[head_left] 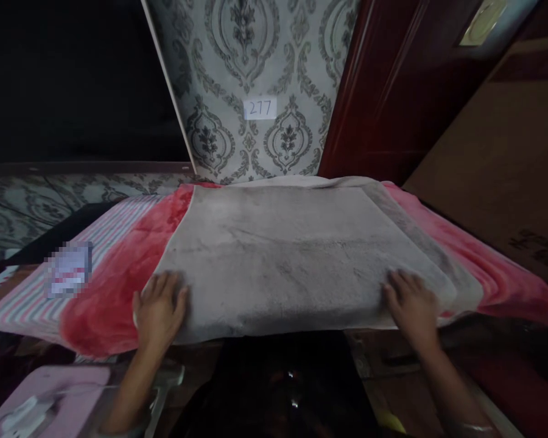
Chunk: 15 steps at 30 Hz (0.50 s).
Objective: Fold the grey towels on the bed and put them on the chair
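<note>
A grey plush blanket (274, 255), folded in layers at its right side, lies spread over a red and pink blanket (123, 267). My left hand (159, 307) rests on the grey blanket's near left corner, palm down with fingers spread. Near its front right part, my right hand (411, 304) lies on the same cloth with the fingers stretched out. Some creases run across the middle of the grey blanket. Beneath the red one, a striped cloth (31, 301) shows at the left.
A large dark screen (73, 85) stands behind on the left. A paper marked 277 (260, 108) is on the patterned wall. At right are a dark red door (393, 79) and a big cardboard box (497, 164). A pink stool-like surface (73, 383) sits lower left.
</note>
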{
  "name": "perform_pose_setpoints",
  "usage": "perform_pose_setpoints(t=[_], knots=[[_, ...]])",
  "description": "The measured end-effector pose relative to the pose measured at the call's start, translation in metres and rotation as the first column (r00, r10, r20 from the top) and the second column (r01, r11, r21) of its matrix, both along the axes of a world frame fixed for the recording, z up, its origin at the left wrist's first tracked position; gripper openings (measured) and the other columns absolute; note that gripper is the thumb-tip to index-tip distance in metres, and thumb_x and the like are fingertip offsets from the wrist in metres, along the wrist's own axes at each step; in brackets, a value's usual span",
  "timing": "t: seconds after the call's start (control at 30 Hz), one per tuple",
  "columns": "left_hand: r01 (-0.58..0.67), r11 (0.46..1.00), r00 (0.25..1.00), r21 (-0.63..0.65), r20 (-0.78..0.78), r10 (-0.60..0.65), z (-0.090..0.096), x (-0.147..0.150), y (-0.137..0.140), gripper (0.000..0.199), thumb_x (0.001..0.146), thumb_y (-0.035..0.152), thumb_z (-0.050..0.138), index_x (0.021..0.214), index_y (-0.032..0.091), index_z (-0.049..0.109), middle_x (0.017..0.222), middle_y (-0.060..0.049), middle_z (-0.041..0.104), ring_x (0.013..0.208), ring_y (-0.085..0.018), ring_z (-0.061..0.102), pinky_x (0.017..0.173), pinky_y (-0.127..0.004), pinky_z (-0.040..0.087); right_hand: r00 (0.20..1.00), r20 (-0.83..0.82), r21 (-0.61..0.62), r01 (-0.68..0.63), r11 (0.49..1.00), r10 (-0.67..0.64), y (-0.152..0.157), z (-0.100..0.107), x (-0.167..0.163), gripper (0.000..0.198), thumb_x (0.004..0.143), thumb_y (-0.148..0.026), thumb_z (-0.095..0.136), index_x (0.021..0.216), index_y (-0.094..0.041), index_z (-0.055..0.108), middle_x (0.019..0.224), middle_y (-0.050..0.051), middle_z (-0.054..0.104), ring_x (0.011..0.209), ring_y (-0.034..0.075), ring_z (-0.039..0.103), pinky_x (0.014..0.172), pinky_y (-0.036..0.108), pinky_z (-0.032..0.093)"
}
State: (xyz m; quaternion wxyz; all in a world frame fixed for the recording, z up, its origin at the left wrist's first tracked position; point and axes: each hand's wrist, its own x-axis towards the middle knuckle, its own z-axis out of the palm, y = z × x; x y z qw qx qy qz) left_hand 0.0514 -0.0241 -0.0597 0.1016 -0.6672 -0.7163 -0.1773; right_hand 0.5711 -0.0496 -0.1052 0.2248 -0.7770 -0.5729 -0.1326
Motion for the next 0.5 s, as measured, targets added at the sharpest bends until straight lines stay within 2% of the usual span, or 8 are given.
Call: perform_pose_setpoints(t=[0.07, 0.17, 0.2, 0.27, 0.3, 0.37, 0.43, 0.5], knots=[[0.168, 0.985, 0.986, -0.039, -0.006, -0.168, 0.015, 0.035, 0.025, 0.056, 0.099, 0.041, 0.033, 0.142, 0.011, 0.054, 0.153, -0.02, 0.047, 0.145, -0.036, 0.039, 0.115, -0.061, 0.032, 0.981, -0.009, -0.049, -0.196, 0.979, 0.196, 0.029, 0.018, -0.039, 0.056, 0.1, -0.042, 0.029, 0.138, -0.014, 0.059, 0.142, 0.018, 0.058, 0.137, 0.035, 0.045, 0.107, 0.056, 0.041], [0.458, 0.877, 0.886, -0.144, -0.015, -0.464, 0.031, 0.099, 0.066, 0.059, 0.098, 0.041, 0.041, 0.152, 0.019, 0.042, 0.163, -0.014, 0.032, 0.151, -0.031, 0.028, 0.12, -0.057, 0.026, 0.911, -0.023, -0.164, -0.41, 0.897, 0.412, 0.075, 0.041, -0.104, 0.057, 0.101, -0.04, 0.033, 0.153, -0.021, 0.043, 0.158, 0.011, 0.041, 0.145, 0.03, 0.036, 0.115, 0.051, 0.033], [0.514, 0.839, 0.851, -0.178, -0.018, -0.525, 0.032, 0.118, 0.077, 0.06, 0.098, 0.041, 0.043, 0.154, 0.021, 0.038, 0.165, -0.012, 0.028, 0.153, -0.031, 0.024, 0.121, -0.058, 0.022, 0.886, -0.031, -0.212, -0.458, 0.863, 0.462, 0.087, 0.045, -0.121, 0.058, 0.101, -0.041, 0.034, 0.156, -0.024, 0.037, 0.161, 0.008, 0.036, 0.148, 0.03, 0.031, 0.117, 0.053, 0.03], [0.552, 0.791, 0.817, -0.264, -0.019, -0.577, 0.029, 0.144, 0.094, 0.06, 0.098, 0.041, 0.042, 0.155, 0.023, 0.036, 0.166, -0.009, 0.025, 0.154, -0.03, 0.02, 0.121, -0.06, 0.019, 0.851, -0.055, -0.306, -0.512, 0.803, 0.523, 0.104, 0.048, -0.141, 0.059, 0.101, -0.044, 0.035, 0.157, -0.027, 0.035, 0.164, 0.006, 0.03, 0.15, 0.03, 0.026, 0.119, 0.054, 0.025], [0.539, 0.784, 0.82, -0.307, -0.019, -0.572, 0.026, 0.149, 0.1, 0.061, 0.098, 0.042, 0.042, 0.156, 0.023, 0.036, 0.166, -0.009, 0.026, 0.154, -0.03, 0.02, 0.121, -0.061, 0.019, 0.848, -0.065, -0.338, -0.515, 0.788, 0.526, 0.11, 0.047, -0.142, 0.059, 0.102, -0.047, 0.035, 0.157, -0.028, 0.035, 0.164, 0.005, 0.029, 0.151, 0.03, 0.025, 0.12, 0.054, 0.023], [0.474, 0.796, 0.852, -0.376, -0.032, -0.522, 0.018, 0.144, 0.106, 0.061, 0.099, 0.044, 0.039, 0.155, 0.023, 0.037, 0.165, -0.009, 0.028, 0.153, -0.031, 0.021, 0.121, -0.061, 0.019, 0.877, -0.071, -0.377, -0.464, 0.802, 0.475, 0.114, 0.041, -0.126, 0.059, 0.102, -0.051, 0.033, 0.156, -0.028, 0.037, 0.164, 0.005, 0.029, 0.151, 0.03, 0.025, 0.12, 0.054, 0.021], [0.389, 0.835, 0.893, -0.388, -0.062, -0.445, 0.01, 0.119, 0.108, 0.061, 0.099, 0.047, 0.036, 0.156, 0.024, 0.036, 0.165, -0.008, 0.028, 0.153, -0.033, 0.021, 0.12, -0.061, 0.02, 0.934, -0.049, -0.397, -0.342, 0.852, 0.353, 0.113, 0.036, -0.089, 0.06, 0.102, -0.052, 0.031, 0.156, -0.028, 0.038, 0.164, 0.006, 0.03, 0.151, 0.03, 0.025, 0.12, 0.054, 0.021], [0.286, 0.887, 0.934, -0.363, -0.1, -0.342, 0.005, 0.082, 0.107, 0.062, 0.099, 0.047, 0.034, 0.156, 0.024, 0.036, 0.165, -0.008, 0.028, 0.153, -0.034, 0.019, 0.12, -0.064, 0.019, 0.983, -0.008, -0.41, -0.172, 0.895, 0.185, 0.106, 0.031, -0.039, 0.059, 0.102, -0.051, 0.028, 0.156, -0.027, 0.038, 0.164, 0.007, 0.03, 0.15, 0.03, 0.026, 0.119, 0.054, 0.023]])
